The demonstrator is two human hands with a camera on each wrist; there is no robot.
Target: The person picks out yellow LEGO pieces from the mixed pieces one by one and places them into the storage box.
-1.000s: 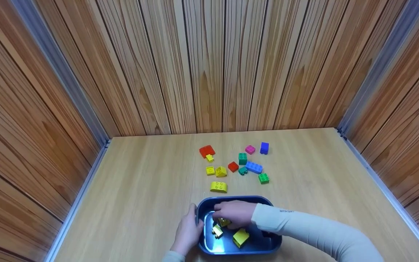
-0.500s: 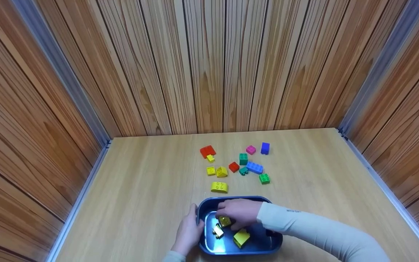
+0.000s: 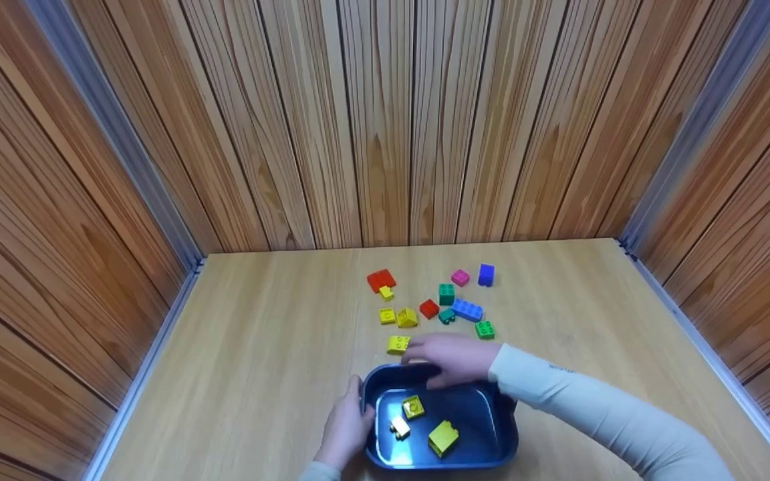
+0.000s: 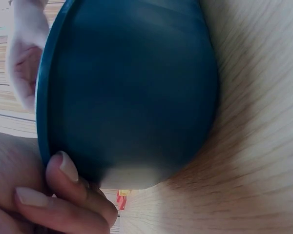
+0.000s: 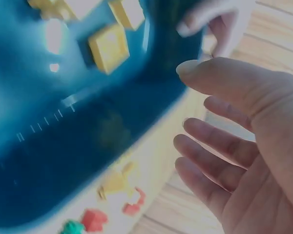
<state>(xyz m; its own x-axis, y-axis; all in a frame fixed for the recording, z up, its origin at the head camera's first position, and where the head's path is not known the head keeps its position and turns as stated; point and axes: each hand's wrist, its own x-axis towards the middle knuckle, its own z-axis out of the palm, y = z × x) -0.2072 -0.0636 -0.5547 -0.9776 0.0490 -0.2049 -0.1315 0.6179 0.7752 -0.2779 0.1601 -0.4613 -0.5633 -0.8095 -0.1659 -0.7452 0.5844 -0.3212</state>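
Note:
A dark blue tray holds three yellow pieces: a square one, a small one and a bigger block. The left hand grips the tray's left wall; its curled fingers show at the rim in the left wrist view. Over the tray's far rim hovers the right hand, holding nothing, its fingers apart in the right wrist view. Just past that rim lies a yellow arched brick, partly covered by the right fingers.
Beyond the tray, on the wooden table, lie several loose bricks: red, yellow, green, blue, pink and dark blue. Wood-panelled walls stand at the back and both sides.
The right hand has let go of the square yellow piece, which lies in the tray, and has moved up and away toward the far rim. The left hand stays at the tray's wall.

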